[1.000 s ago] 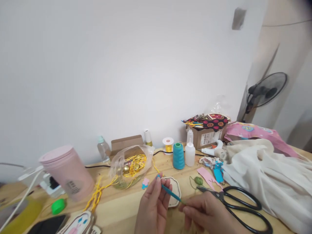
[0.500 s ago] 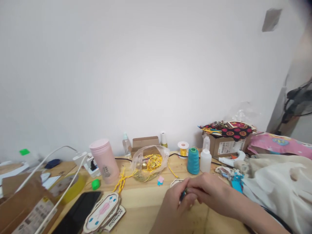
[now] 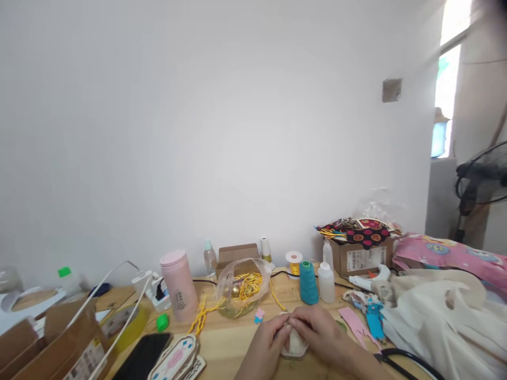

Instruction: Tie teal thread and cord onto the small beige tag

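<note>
My left hand [image 3: 266,343] and my right hand [image 3: 319,330] meet fingertip to fingertip above the wooden table [image 3: 225,343]. Both are closed in a pinch, and whatever sits between the fingertips is hidden. Right under them lies a pale plaque [image 3: 296,345] with a shaped edge, partly covered by the fingers. A small pink and blue flower-shaped piece [image 3: 259,315] rests just beyond my left hand. To the right of my right hand are a pink cut strip [image 3: 356,324] and black-handled scissors [image 3: 400,354].
Behind the hands stand a teal thread cone [image 3: 308,285], a white squeeze bottle [image 3: 326,284] and a plastic bag of yellow cord [image 3: 249,287]. On the left are a pink tumbler [image 3: 180,290], a phone [image 3: 142,359] and stacked decorated plaques [image 3: 176,359]. White cloth [image 3: 443,322] covers the right side.
The view has tilted up and turned a little right. My hands have shifted, uncovering more of the pale plaque; the small dark-blue thing between my fingers no longer shows.
</note>
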The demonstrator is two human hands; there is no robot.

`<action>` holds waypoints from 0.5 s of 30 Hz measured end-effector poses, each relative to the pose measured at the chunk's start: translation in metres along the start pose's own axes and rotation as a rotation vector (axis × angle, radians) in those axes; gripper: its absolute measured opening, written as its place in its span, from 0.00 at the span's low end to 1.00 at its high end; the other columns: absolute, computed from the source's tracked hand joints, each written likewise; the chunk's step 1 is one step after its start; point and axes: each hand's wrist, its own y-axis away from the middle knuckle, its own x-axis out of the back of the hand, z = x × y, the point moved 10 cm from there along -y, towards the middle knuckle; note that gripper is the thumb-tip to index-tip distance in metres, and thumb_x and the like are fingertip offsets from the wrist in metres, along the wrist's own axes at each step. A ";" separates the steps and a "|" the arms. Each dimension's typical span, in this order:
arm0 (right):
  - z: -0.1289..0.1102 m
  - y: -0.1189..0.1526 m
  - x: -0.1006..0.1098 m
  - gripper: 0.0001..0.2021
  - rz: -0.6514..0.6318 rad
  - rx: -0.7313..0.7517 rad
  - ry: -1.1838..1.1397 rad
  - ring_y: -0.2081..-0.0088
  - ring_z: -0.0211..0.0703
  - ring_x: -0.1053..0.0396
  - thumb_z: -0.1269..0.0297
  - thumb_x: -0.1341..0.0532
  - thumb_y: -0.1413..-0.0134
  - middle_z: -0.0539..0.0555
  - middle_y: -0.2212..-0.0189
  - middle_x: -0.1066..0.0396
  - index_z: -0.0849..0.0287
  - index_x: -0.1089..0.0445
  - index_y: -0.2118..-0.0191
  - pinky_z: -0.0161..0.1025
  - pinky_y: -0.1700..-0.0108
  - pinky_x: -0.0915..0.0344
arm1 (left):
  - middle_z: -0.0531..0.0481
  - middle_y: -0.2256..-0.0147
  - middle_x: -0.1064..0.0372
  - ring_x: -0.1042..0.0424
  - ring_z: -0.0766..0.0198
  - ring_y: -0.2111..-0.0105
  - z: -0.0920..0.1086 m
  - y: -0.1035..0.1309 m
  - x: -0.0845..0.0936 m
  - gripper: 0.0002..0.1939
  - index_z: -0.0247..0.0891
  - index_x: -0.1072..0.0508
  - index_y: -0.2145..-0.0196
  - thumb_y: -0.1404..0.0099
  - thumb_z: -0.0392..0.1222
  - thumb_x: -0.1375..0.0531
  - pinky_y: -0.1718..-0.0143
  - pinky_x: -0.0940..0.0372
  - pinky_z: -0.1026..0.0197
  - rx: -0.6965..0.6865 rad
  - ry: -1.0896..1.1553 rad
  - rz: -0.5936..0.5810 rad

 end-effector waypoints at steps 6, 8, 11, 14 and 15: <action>0.016 0.001 0.017 0.15 0.170 -0.037 0.025 0.74 0.39 0.37 0.63 0.50 0.44 0.52 0.78 0.31 0.61 0.30 0.74 0.32 0.73 0.46 | 0.55 0.82 0.38 0.39 0.64 0.77 -0.018 0.000 0.014 0.16 0.35 0.27 0.76 0.40 0.46 0.49 0.73 0.45 0.65 0.038 -0.042 0.106; 0.025 0.002 0.035 0.16 0.228 -0.060 0.027 0.73 0.41 0.37 0.62 0.52 0.44 0.54 0.76 0.31 0.63 0.30 0.72 0.34 0.71 0.45 | 0.55 0.82 0.38 0.39 0.63 0.77 -0.025 0.000 0.021 0.16 0.35 0.27 0.73 0.41 0.48 0.49 0.73 0.44 0.64 0.058 -0.037 0.164; 0.031 0.004 0.056 0.17 0.231 -0.062 0.009 0.74 0.40 0.38 0.61 0.52 0.44 0.54 0.77 0.32 0.64 0.29 0.72 0.35 0.71 0.44 | 0.55 0.83 0.37 0.36 0.62 0.76 -0.036 0.000 0.030 0.19 0.34 0.27 0.71 0.41 0.52 0.49 0.73 0.43 0.62 0.088 -0.017 0.226; 0.014 0.011 0.043 0.15 0.052 0.031 -0.067 0.75 0.38 0.37 0.60 0.46 0.48 0.52 0.79 0.32 0.63 0.27 0.75 0.31 0.75 0.43 | 0.54 0.79 0.33 0.33 0.63 0.75 -0.046 -0.001 0.035 0.18 0.33 0.28 0.69 0.40 0.51 0.49 0.73 0.39 0.61 0.115 0.010 0.249; 0.003 0.016 0.030 0.12 -0.039 0.081 -0.098 0.75 0.37 0.36 0.60 0.42 0.51 0.50 0.79 0.32 0.61 0.26 0.76 0.30 0.75 0.42 | 0.53 0.75 0.32 0.32 0.64 0.74 -0.049 -0.001 0.035 0.17 0.33 0.29 0.68 0.40 0.50 0.49 0.72 0.38 0.60 0.125 0.018 0.252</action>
